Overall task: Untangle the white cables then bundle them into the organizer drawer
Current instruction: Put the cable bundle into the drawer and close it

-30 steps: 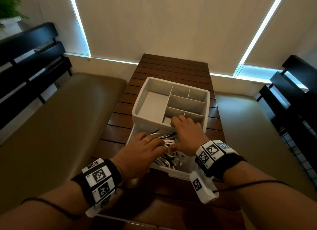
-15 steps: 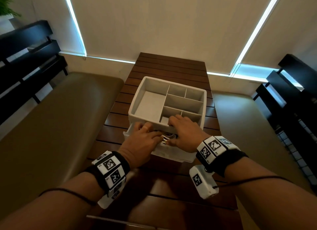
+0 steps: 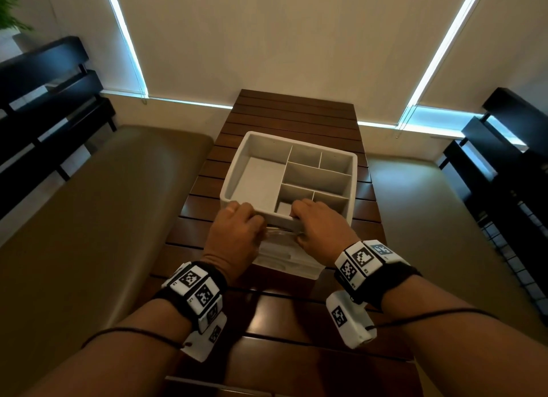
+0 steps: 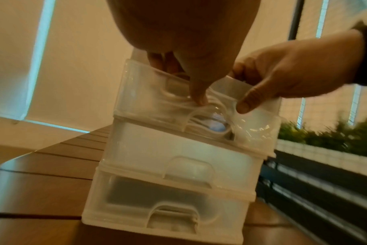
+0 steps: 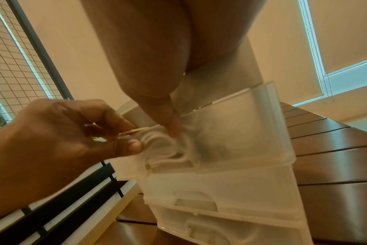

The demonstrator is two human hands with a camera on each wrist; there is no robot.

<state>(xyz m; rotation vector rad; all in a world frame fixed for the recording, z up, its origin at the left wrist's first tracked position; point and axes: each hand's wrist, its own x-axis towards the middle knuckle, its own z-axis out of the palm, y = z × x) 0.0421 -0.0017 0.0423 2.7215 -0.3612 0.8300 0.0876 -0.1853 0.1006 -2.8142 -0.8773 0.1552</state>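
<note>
A white organizer (image 3: pixel 234 171) with an open compartment tray on top stands on the slatted wooden table (image 3: pixel 296 115). Its translucent top drawer (image 4: pixel 149 92) sticks out only a little. White cables (image 4: pixel 201 119) lie coiled inside it and show through the front (image 5: pixel 166 144). My left hand (image 3: pixel 237 233) holds the drawer front, thumb on the outside, fingers curled over its rim. My right hand (image 3: pixel 320 227) grips the same front just to the right, thumb (image 4: pixel 245 104) on the face. In the head view the hands hide the cables.
Two more translucent drawers (image 4: pixel 178 165) below are closed. Brown cushioned benches (image 3: pixel 103 204) flank the table, with black slatted backrests (image 3: pixel 44 100) at both sides. Drawn window blinds fill the far wall. A green plant (image 4: pixel 325 132) stands off to the right.
The top drawer has slid from wide open to almost closed. Both hands moved forward with it from inside the drawer to its front, and the cables have gone out of the head view.
</note>
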